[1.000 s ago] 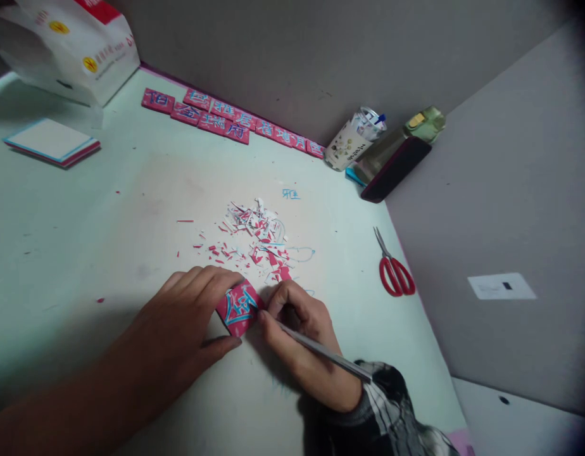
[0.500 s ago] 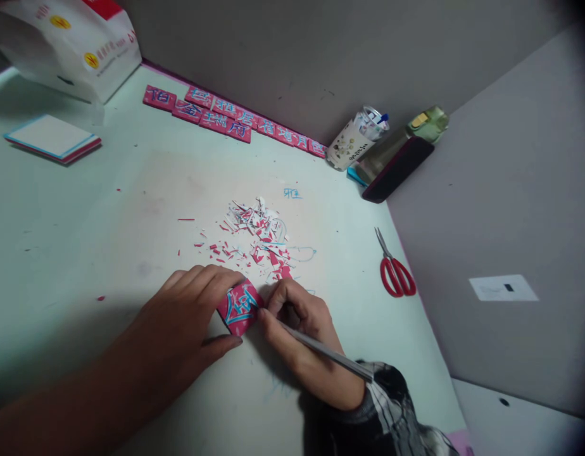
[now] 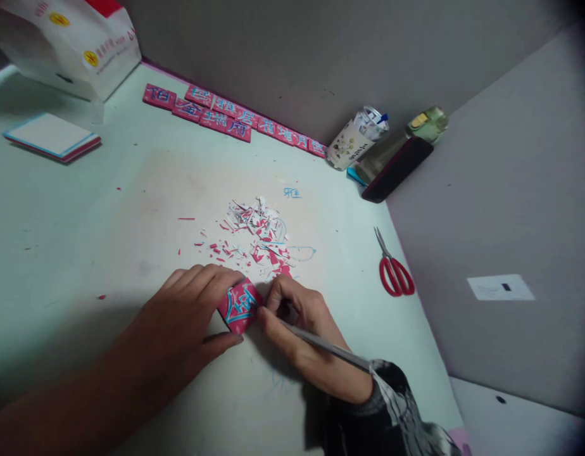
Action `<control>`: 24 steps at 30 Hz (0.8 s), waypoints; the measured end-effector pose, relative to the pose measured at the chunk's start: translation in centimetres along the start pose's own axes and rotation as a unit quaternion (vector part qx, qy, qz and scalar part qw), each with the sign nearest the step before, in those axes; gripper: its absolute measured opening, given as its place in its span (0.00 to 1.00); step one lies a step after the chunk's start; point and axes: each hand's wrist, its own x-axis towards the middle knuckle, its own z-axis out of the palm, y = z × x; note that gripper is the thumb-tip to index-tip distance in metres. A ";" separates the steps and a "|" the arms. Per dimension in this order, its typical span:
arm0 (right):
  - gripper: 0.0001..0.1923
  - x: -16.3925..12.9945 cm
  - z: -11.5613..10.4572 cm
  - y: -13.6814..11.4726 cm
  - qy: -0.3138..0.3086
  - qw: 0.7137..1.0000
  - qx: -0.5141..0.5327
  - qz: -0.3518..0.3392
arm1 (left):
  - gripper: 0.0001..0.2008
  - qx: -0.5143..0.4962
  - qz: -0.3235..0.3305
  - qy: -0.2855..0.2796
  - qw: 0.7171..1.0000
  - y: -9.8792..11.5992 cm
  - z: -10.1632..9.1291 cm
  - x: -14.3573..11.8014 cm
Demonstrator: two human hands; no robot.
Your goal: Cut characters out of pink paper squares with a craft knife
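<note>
Left hand (image 3: pixel 188 316) fingers pin the pink tile (image 3: pixel 239 307) just below the scraps (image 3: pixel 257 237), while right hand (image 3: pixel 302 332) fingers, clamped on a thin blade (image 3: pixel 321 345), carve its edge.

Two hands are seen: left hand (image 3: pixel 185 316), right hand (image 3: pixel 304 335). One pink tile (image 3: pixel 239 306) is held, one thin tool (image 3: pixel 323 345). About ten pink tiles (image 3: pixel 226 117) are counted in the row by the wall. One pair of red scissors (image 3: pixel 392 269), one cup (image 3: pixel 354 139), one phone (image 3: pixel 397 168), one bag (image 3: pixel 69 47), one pad (image 3: pixel 52 136), one scrap pile (image 3: pixel 257 237).
</note>
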 end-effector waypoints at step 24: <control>0.12 -0.2 0.1 -0.1 -0.002 1.000 0.012 0.009 | 0.19 0.022 0.029 0.017 0.999 0.3 -0.4 0.3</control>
